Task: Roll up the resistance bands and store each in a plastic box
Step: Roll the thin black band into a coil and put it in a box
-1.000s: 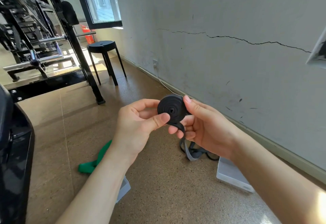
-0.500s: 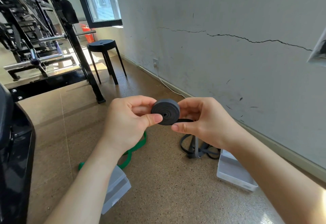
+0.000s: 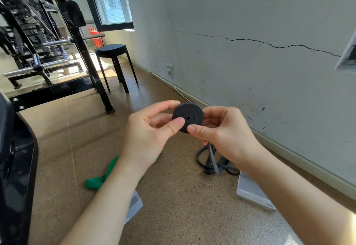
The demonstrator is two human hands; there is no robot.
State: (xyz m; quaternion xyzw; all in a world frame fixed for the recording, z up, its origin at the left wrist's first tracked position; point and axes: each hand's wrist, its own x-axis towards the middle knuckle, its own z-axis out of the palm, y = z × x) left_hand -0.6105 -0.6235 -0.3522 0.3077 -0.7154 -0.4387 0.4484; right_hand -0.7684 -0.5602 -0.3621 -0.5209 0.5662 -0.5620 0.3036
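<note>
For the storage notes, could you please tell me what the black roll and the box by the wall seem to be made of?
The black roll looks like matte rubber or latex: dull, no glare, wound in tight flexible layers. The box by the wall looks like translucent plastic, probably rigid: pale, milky, smooth, with straight moulded edges.

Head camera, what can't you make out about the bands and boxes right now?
Head view throughout.
Black roll: thumbs of the left hand and right hand cover its lower face.
Grey band on the floor: right hand hides whether it joins the roll.
Green band: mostly behind the left forearm.
Left plastic box: mostly under the left forearm, contents hidden.
Right plastic box: corner behind the right forearm, contents unclear.
</note>
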